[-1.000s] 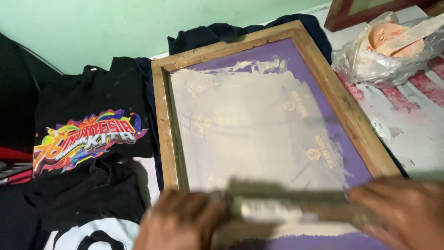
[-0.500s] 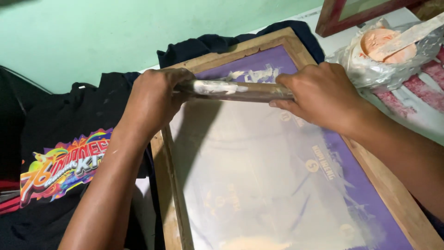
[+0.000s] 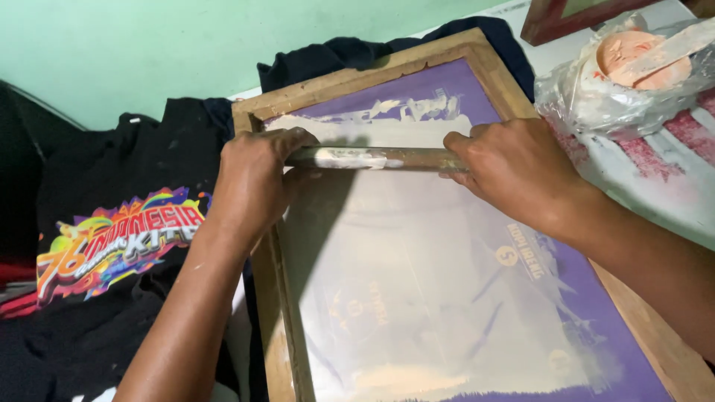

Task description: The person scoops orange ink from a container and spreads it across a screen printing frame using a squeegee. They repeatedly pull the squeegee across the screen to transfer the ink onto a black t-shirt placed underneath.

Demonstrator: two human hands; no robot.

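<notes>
Pale green wall [image 3: 134, 52] runs behind a cluttered table [image 3: 693, 201] whose bare part at the right is smeared with white and reddish ink. Across the middle lies a wooden screen-printing frame [image 3: 357, 82], its purple mesh [image 3: 581, 298] coated with a broad film of white ink, over a dark garment [image 3: 335, 56] whose edge shows past the frame's far side. Both hands press a wooden-handled squeegee [image 3: 372, 158] onto the mesh near the frame's far end, lying crosswise and smeared with white ink along its middle. The left hand [image 3: 253, 186] grips the squeegee's left end, fingers curled tightly over the handle, right beside the frame's left rail. The right hand [image 3: 514, 167] holds the right end the same way, fingers wrapped closed around the handle and the forearm stretched down along the frame's right side. Beyond the squeegee a ragged band of thicker white ink [image 3: 402, 112] sits on the mesh. To the left of the frame lies a black T-shirt [image 3: 112, 238] with a bright multicoloured print, flat and touching the frame's left rail. At the far right a crumpled clear plastic bag [image 3: 596, 97] holds a tub of peach-coloured ink [image 3: 633, 56] with a flat spatula [image 3: 670, 48] resting across it, well apart from both hands.
</notes>
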